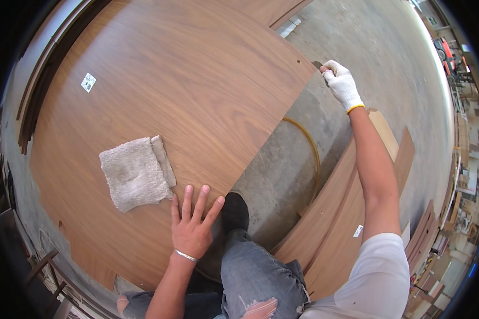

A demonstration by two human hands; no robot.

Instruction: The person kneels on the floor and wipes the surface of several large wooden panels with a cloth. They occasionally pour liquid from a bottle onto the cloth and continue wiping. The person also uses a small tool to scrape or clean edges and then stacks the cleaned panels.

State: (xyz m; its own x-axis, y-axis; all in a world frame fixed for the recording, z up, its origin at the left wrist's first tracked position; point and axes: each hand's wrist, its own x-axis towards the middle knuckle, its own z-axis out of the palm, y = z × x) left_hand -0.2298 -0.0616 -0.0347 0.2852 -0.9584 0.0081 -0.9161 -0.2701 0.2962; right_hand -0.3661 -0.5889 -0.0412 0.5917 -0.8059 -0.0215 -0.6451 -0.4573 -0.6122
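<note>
A large wood-grain panel [207,90] lies flat in front of me. My left hand [193,232], bare with a silver bracelet, rests on its near edge with the fingers spread. A folded, greyish-white cloth [134,173] lies on the panel just left of those fingers. Reaching out to the far right corner, my right hand [341,85] wears a white knit glove with a yellow cuff. Its fingers are closed on a small dark flat piece [318,65] held against the panel's edge by a small hole. The glove hides most of that piece, so its kind is unclear.
A yellow hose [310,139] curves over the concrete floor [271,175] beside the panel. Long wood-grain boards [330,223] lie to my right. More dark panels [42,90] stand at the left. A small white label [88,82] sticks to the panel.
</note>
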